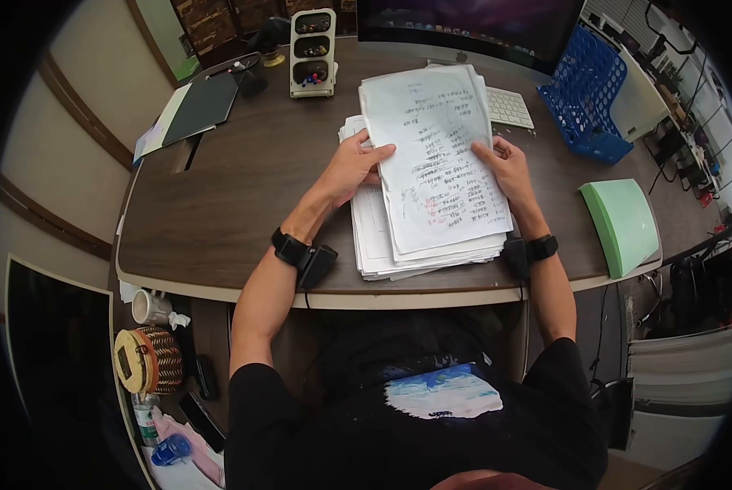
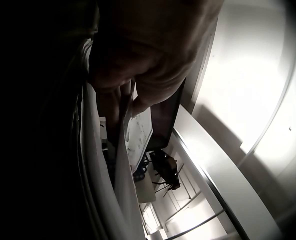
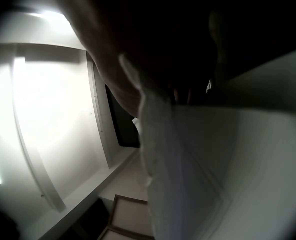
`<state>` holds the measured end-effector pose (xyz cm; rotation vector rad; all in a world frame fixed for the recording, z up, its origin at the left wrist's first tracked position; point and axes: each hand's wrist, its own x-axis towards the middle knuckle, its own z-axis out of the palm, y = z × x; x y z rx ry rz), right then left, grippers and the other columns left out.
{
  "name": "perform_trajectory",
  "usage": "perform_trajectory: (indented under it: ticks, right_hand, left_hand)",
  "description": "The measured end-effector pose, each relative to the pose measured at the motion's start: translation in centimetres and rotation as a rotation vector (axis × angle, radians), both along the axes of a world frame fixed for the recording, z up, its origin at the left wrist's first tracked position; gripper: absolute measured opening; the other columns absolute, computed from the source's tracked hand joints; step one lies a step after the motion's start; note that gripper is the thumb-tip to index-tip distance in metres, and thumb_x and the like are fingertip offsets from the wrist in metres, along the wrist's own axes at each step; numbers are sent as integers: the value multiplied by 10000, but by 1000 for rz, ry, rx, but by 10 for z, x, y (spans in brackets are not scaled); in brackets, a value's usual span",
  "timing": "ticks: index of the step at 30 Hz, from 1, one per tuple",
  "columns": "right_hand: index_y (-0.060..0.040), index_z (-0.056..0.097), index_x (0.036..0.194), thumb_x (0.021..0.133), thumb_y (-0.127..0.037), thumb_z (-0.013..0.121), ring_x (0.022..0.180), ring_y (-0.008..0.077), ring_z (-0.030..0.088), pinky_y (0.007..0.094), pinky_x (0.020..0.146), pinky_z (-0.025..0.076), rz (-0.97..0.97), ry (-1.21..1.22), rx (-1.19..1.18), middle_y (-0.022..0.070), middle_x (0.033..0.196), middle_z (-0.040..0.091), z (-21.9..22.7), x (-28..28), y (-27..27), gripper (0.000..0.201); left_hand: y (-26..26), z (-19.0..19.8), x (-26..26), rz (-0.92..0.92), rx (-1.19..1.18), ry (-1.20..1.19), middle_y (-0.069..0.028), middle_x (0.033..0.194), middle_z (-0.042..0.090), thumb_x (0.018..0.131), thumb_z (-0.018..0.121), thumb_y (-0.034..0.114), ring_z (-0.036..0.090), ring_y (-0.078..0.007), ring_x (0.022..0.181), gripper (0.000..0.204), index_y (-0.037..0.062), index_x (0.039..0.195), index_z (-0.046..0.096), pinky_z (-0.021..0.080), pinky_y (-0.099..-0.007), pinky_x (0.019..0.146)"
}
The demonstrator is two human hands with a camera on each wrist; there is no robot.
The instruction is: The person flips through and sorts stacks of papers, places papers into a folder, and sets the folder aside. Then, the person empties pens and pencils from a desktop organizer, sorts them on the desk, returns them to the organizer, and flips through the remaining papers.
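Handwritten sheets of paper, wavy at the edges and with some red marks, are held up over a thicker stack of paper by the desk's front edge. On their left side, my left hand pinches them, thumb on top and fingers beneath. My right hand grips the opposite edge, its thumb on the written face. From the left wrist, that hand shows with its fingers between upright sheets. The right wrist view has the back of a sheet beside a dark, shadowed hand.
Behind the papers stand a monitor and a white keyboard. A pen holder and a dark folder lie to the left. To the right are a blue basket and a green box-like object.
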<state>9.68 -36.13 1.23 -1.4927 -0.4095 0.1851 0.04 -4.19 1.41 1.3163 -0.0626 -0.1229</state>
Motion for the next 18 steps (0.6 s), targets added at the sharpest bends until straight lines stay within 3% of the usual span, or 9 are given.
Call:
perform_trajectory:
  ticks: [3, 9, 11, 14, 16, 18]
  right_hand:
    - [19, 721, 1080, 1025, -179, 801, 791, 98, 754, 219, 673, 597, 21, 5, -39, 106, 965, 806, 3, -6, 1, 221]
    - [18, 786, 1080, 1035, -219, 796, 784, 67, 717, 211, 695, 562, -69, -76, -122, 48, 948, 798, 1, -3, -2, 241]
    - [15, 797, 1086, 1043, -236, 790, 773, 46, 690, 201, 691, 540, -71, -82, -157, 14, 929, 786, -1, -3, -2, 255]
    - [21, 804, 1149, 1043, -227, 788, 790, 45, 675, 199, 720, 524, -79, -34, -117, 0, 923, 778, -4, -1, -1, 270]
    - [47, 788, 1159, 1046, -227, 780, 815, 72, 705, 224, 716, 555, -234, -152, -77, 31, 961, 792, -9, 6, -5, 297]
    - [50, 785, 1170, 1058, -221, 763, 834, 72, 702, 226, 725, 554, -252, -145, 44, 30, 988, 788, -11, 17, -15, 294]
  left_hand:
    - [1, -8, 5, -35, -31, -96, -187, 1314, 739, 1070, 731, 169, 764, -213, 1103, 466, -84, 1433, 585, 653, -368, 945]
    - [-4, -2, 0, 106, 81, -181, -182, 1271, 756, 1061, 753, 184, 763, -206, 1094, 453, -103, 1385, 619, 637, -365, 968]
    - [-4, -6, 5, 173, -5, -149, -177, 1215, 777, 1075, 734, 191, 779, -198, 988, 397, -118, 1315, 663, 651, -328, 864]
    - [0, -10, 9, 189, -114, -50, -177, 1197, 779, 1082, 730, 226, 775, -184, 951, 418, -115, 1315, 665, 645, -317, 815]
    - [2, -12, 11, 226, -72, -82, -177, 1172, 783, 1082, 731, 240, 774, -178, 932, 416, -116, 1291, 679, 643, -315, 800]
    - [7, -11, 10, 263, -23, -113, -178, 1147, 787, 1083, 732, 255, 773, -173, 913, 417, -117, 1267, 693, 641, -312, 785]
